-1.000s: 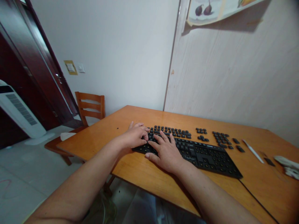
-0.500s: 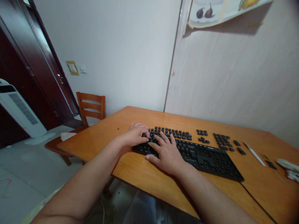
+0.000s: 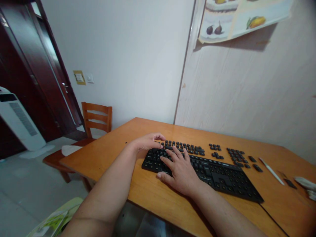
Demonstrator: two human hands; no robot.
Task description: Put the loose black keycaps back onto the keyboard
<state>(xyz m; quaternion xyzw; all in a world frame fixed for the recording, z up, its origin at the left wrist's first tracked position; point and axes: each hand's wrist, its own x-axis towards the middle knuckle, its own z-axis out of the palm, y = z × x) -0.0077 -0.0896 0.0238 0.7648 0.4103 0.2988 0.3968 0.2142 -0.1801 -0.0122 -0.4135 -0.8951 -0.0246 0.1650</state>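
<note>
A black keyboard (image 3: 222, 177) lies slanted on the wooden table, with keys gone from its right part and bare sockets showing. My right hand (image 3: 181, 169) rests palm down over its middle-left, fingers spread, the thumb near the front edge. Past the keyboard's far left corner is my left hand (image 3: 149, 142), thumb and index finger apart, next to the left end of the loose black keycaps (image 3: 184, 145) lined up behind the keyboard. I see nothing between its fingers, though the other fingertips are partly hidden.
More loose keycaps (image 3: 235, 154) lie in groups at the back right. A white pen-like stick (image 3: 271, 171), a small dark piece (image 3: 290, 183) and a pale cloth-like thing (image 3: 306, 184) are at the right. The keyboard cable (image 3: 274, 219) runs off the front. A wooden chair (image 3: 97, 117) stands left of the table (image 3: 108, 158).
My left hand has moved from the keyboard's left keys toward the keycaps behind it, and its thumb and finger have parted. My right hand stays on the keyboard. The camera view has tilted up slightly.
</note>
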